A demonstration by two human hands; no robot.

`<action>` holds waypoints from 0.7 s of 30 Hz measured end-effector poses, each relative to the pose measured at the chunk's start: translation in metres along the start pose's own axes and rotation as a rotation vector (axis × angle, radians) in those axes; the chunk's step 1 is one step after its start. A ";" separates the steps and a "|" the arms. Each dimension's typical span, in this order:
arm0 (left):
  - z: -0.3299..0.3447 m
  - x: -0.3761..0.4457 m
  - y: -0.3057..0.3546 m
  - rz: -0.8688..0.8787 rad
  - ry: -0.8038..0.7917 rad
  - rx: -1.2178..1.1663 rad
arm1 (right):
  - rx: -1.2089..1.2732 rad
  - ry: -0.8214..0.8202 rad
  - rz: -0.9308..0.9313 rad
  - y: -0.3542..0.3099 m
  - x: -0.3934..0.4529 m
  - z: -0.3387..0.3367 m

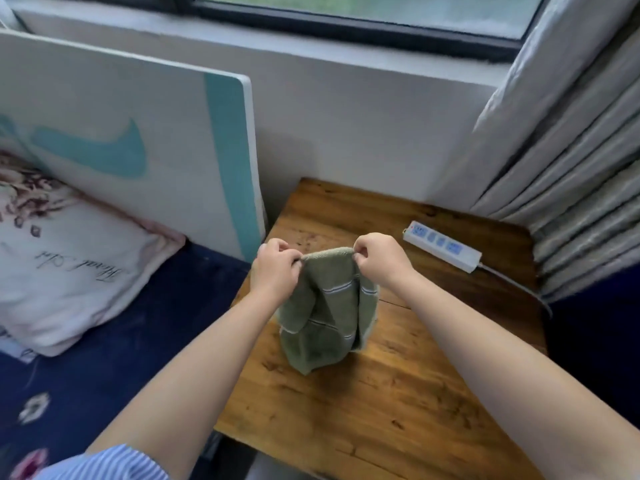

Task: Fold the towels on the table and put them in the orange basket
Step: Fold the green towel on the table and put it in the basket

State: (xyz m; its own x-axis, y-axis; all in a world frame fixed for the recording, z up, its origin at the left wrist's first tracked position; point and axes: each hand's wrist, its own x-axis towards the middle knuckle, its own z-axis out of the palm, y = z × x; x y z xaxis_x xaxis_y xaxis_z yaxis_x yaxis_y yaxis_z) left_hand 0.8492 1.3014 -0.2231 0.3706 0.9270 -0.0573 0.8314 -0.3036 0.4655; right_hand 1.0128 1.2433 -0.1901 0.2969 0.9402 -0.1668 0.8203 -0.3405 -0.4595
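A green towel (325, 313) with thin white stripes hangs crumpled above the wooden table (398, 393), its lower end touching the tabletop. My left hand (275, 268) pinches the towel's top edge at the left corner. My right hand (379, 259) pinches the same edge at the right corner, a short span of cloth stretched between the two. No orange basket is in view.
A white power strip (443, 245) lies at the table's back right, its cable running off the right edge. Grey curtains (571, 150) hang at the right. A bed with a dark blue sheet (104, 375) and a pillow (69, 265) adjoins the table's left side.
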 end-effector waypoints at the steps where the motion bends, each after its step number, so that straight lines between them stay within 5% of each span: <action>1: 0.003 0.003 -0.003 -0.015 0.037 0.002 | 0.004 0.016 0.001 0.002 0.007 0.005; 4: 0.013 0.008 -0.009 -0.094 0.087 0.031 | 0.013 -0.010 -0.001 0.015 0.019 0.019; 14: 0.101 -0.057 -0.048 -0.535 -0.221 -0.051 | 0.077 -0.239 0.348 0.097 -0.030 0.114; 21: 0.140 -0.043 -0.048 -0.866 0.015 -0.529 | 0.390 -0.165 0.516 0.098 -0.031 0.154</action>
State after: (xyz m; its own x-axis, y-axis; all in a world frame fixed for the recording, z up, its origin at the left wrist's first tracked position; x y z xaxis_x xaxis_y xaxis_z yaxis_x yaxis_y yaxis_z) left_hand 0.8510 1.2455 -0.3669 -0.2807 0.7860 -0.5509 0.5201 0.6069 0.6009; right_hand 1.0092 1.1805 -0.3641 0.5002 0.6546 -0.5668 0.3471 -0.7513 -0.5613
